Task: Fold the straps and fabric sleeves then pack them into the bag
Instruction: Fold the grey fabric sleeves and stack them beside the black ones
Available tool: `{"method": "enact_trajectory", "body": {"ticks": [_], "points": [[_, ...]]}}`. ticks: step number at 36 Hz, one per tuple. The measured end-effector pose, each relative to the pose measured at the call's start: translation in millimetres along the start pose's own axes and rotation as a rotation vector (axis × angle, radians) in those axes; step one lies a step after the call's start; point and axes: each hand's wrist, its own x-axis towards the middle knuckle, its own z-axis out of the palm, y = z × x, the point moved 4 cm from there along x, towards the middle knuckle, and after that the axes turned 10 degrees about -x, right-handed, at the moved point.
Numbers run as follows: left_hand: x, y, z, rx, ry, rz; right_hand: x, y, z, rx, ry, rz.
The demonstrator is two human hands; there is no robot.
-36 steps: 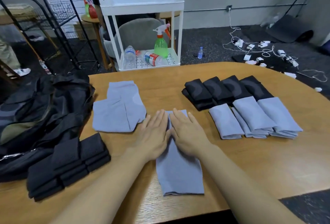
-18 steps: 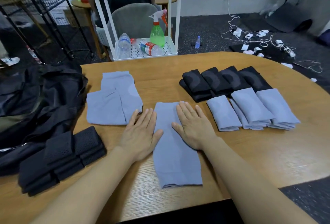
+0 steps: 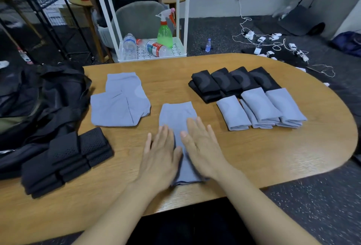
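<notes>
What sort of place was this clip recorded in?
Probably a gym or training-room workspace, not a home: speckled rubber-like flooring, chargers and cables strewn on it, a white utility cart with a spray bottle, and a wooden table of folded sleeves.

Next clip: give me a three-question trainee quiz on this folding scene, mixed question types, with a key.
1. True or false: both hands lie flat on the blue sleeve at the table's near edge.
2. Which folded items lie nearest the black bag? A) black mesh straps B) blue sleeves C) black sleeves
3. Fill in: the green spray bottle stands on the white ____.

Key:
1. True: left hand and right hand rest on it with straight fingers.
2. A, the black mesh straps.
3. Cart.
</notes>
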Motion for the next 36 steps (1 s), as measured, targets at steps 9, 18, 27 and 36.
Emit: {"method": "enact_trajectory", "body": {"ticks": [9, 18, 27, 36], "points": [[-25, -8, 13, 0.227, -0.092, 0.075, -23, 28, 31, -0.415, -0.086, -0.046], [-28, -26, -2, 0.290, -0.146, 0.132, -24, 35, 23, -0.467, -0.133, -0.060], [-37, -25, -24, 0.073, 0.032, 0.234, -38, 52, 4, -0.135, 0.040, -0.067], [-50, -5, -24, -0.012, 0.044, 0.421, -69, 29, 1, -0.148, 0.113, -0.291]]}}
